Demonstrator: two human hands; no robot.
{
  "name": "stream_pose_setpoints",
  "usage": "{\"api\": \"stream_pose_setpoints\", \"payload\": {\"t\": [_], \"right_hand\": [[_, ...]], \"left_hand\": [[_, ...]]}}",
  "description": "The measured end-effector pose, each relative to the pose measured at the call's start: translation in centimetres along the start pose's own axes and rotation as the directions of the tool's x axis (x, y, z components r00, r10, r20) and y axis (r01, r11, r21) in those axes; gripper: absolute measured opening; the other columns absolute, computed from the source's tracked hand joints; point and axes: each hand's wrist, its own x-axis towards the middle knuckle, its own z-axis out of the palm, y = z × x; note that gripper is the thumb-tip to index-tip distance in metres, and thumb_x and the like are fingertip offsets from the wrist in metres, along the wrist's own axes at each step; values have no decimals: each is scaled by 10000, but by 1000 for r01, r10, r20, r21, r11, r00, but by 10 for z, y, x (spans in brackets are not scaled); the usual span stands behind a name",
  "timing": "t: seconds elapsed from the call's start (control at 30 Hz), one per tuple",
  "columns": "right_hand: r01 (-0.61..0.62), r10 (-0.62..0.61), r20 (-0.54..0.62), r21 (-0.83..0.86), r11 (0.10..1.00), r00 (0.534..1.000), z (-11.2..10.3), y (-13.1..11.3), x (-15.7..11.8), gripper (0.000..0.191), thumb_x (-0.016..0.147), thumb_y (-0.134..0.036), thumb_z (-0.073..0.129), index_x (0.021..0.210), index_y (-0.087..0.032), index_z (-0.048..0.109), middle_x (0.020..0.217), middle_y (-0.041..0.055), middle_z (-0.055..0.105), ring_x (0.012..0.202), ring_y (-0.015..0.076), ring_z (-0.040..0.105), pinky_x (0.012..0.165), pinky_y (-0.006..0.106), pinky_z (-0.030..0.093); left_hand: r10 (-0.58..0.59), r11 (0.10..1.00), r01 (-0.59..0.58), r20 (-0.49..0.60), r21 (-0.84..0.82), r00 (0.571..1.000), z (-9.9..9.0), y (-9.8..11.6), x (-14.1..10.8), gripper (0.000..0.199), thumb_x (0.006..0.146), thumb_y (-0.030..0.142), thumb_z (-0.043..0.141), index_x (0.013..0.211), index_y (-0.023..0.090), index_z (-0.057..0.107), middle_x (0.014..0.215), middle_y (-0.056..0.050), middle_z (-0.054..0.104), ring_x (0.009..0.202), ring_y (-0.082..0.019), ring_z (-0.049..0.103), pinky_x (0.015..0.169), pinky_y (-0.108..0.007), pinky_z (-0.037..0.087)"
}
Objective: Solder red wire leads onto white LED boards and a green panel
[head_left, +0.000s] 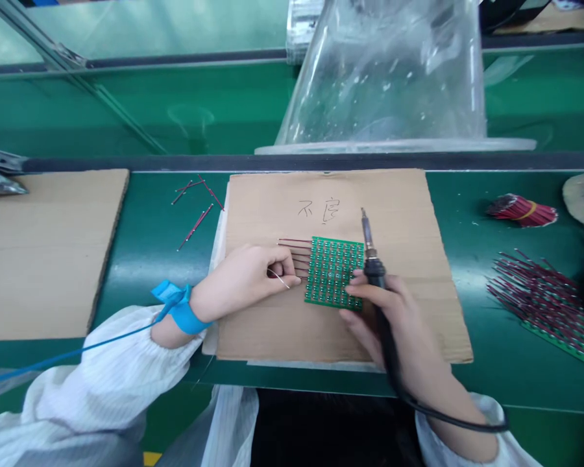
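So, far left of the left fingers there's a flat tan cardboard sheet (43, 253) with a rough cut edge, then a few skinny dark red wires (195, 228) scattered on the smooth, slightly shiny green tabletop (150, 272). Below those is a crinkly white sleeve (111, 370) and a soft blue wrist strap (187, 312) with its cord trailing left.

The left hand (253, 269) reaches in with its wrist low, fingers curled and thumb and index pinching around a thin silvery wire (278, 279), whose bent end pokes out below them. Just past those fingertips, dark red leads (294, 240) stick out of a squarish green circuit board (333, 272) dotted with shiny bits in rows. The board sits between the two hands, over another cardboard piece (272, 331) with handwritten characters above the fingers.

The right hand (399, 311) has its fingers bent round a black soldering iron (374, 269), metal tip up and away, with fingertips at the board's right edge too. Beyond the fingers is a big clear plastic hood (384, 84). Well right of the right fingers: a banded red wire bundle (520, 211), and nearer, a second green board (571, 337) bristling with wires
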Motion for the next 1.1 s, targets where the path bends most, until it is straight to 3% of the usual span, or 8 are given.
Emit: {"api": "stream_pose_setpoints", "payload": {"t": [0.1, 0.2, 0.3, 0.43, 0.53, 0.8, 0.97, 1.1], "right_hand": [[53, -42, 58, -205, 977, 997, 6, 0, 4, 285, 1013, -263, 711, 1286, -280, 627, 1160, 113, 680, 1051, 324, 708, 844, 494, 618], [68, -57, 55, -213, 975, 997, 9, -1, 4, 272, 1022, -227, 689, 1278, -265, 605, 1140, 109, 668, 1036, 310, 698, 832, 474, 616], [75, -70, 33, -174, 982, 997, 8, -1, 2, 319, 1012, -146, 668, 1301, -260, 593, 1211, 113, 660, 1119, 299, 692, 903, 466, 611], [25, -28, -43, -78, 997, 999, 5, -1, 2, 389, 988, -103, 668, 1331, -263, 580, 1255, 109, 646, 1190, 276, 697, 994, 453, 601], [-8, 8, -98, 3, 1000, 995, 1, -2, 3, 376, 984, -102, 666, 1311, -262, 574, 1240, 106, 663, 1178, 259, 717, 984, 417, 614], [-29, 38, -161, 59, 998, 986, -3, -2, -2, 272, 987, -98, 654, 1202, -264, 651, 1149, 77, 726, 1065, 220, 764, 915, 348, 626], [-103, 176, -228, 299, 949, 957, -1, -4, -5, 323, 1004, -117, 635, 1279, -285, 618, 953, 7, 769, 909, 187, 794, 869, 349, 659], [-93, 224, -245, 452, 887, 943, -1, -9, -5, 402, 980, -73, 653, 1321, -276, 591, 953, -3, 778, 851, 161, 811, 806, 306, 683]], "left_hand": [[-14, 1000, 14, 50, 7, 999, -12, -6, -2, 177, 977, 368, 701, 896, 211, 721, 795, 29, 732, 663, -123, 604, 605, -244, 406], [-55, 998, 57, 91, -27, 994, -35, -11, -7, 222, 974, 426, 703, 912, 215, 731, 784, 26, 714, 662, -122, 606, 595, -237, 423], [-113, 986, 113, -1, -119, 994, -46, -5, -12, 272, 949, 468, 730, 885, 205, 709, 738, 23, 680, 638, -118, 589, 576, -230, 424], [-63, 920, 107, 129, -377, 990, -27, 10, -12, 237, 986, 437, 677, 957, 203, 661, 644, 49, 621, 602, -108, 572, 610, -231, 458], [-42, 889, 122, 186, -442, 982, -7, 14, -10, 171, 986, 365, 654, 1016, 197, 646, 709, 48, 615, 631, -102, 590, 619, -230, 466], [-42, 868, 129, 187, -479, 981, -1, 9, -8, 150, 999, 312, 631, 1084, 189, 637, 871, -15, 782, 856, -150, 735, 842, -294, 557], [-68, 905, 121, 143, -407, 987, 1, 9, -9, 156, 1011, 340, 634, 988, 188, 657, 860, -10, 777, 813, -152, 726, 775, -281, 547], [-44, 960, 68, 93, -271, 995, 1, 6, -10, 189, 1022, 372, 653, 969, 202, 718, 896, 8, 759, 761, -133, 661, 683, -258, 489]]}}
